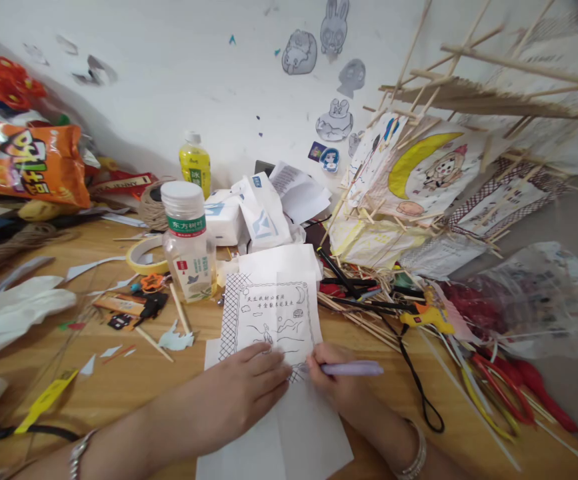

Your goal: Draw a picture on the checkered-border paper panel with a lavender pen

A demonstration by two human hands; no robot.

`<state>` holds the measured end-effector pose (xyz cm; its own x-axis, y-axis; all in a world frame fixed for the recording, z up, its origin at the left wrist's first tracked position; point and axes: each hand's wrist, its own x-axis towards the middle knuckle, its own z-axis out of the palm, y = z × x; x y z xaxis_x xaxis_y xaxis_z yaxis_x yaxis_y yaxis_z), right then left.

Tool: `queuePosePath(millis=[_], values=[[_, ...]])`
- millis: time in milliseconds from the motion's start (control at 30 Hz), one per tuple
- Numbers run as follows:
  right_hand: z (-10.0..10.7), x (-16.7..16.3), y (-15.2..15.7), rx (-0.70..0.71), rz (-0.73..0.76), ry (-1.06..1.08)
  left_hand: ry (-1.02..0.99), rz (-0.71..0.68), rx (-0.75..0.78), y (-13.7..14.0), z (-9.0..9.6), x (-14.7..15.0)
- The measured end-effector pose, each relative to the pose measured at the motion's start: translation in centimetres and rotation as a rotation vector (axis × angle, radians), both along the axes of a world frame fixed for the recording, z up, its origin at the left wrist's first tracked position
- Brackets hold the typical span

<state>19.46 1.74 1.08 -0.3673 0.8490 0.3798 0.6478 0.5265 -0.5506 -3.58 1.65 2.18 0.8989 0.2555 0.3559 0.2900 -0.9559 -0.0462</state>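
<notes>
Lower centre, one left hand (241, 390) lies loosely flat on one drawing (279, 313); one right hand (339, 390) closes round one pen (356, 368); two bottles (185, 243) stand left of centre.

The line-drawing sheet (281, 323) is smooth, matt white paper on a smooth wood-grain tabletop (133, 380). Around the sheet: bare, matt wooden sticks (519, 65) at two o'clock, a smooth plastic pen (356, 368) at four, rough fibrous twine (6, 253) at nine, a glossy plastic-film snack bag (23, 163) and a clear plastic bottle (189, 257) at ten.
</notes>
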Motion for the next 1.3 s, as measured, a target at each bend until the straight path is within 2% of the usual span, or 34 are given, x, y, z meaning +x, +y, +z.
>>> queuePosePath(millis=[167,300,500,1167,1300], values=[[-0.2,0.1,0.0,-0.03,0.026,-0.007,-0.02,0.01,0.012,0.0,0.1,0.0],[0.2,0.3,0.1,-0.097,-0.029,0.075,-0.016,0.011,0.008,0.1,0.0,0.0],[1.3,0.4,0.7,-0.228,0.079,0.124,-0.02,0.017,0.005,0.1,0.1,0.1],[1.2,0.4,1.0,-0.255,0.096,0.166,-0.034,0.011,0.008,0.1,0.0,0.1],[1.1,0.5,0.9,-0.3,0.088,0.196,-0.018,0.009,0.014,0.1,0.2,0.1]])
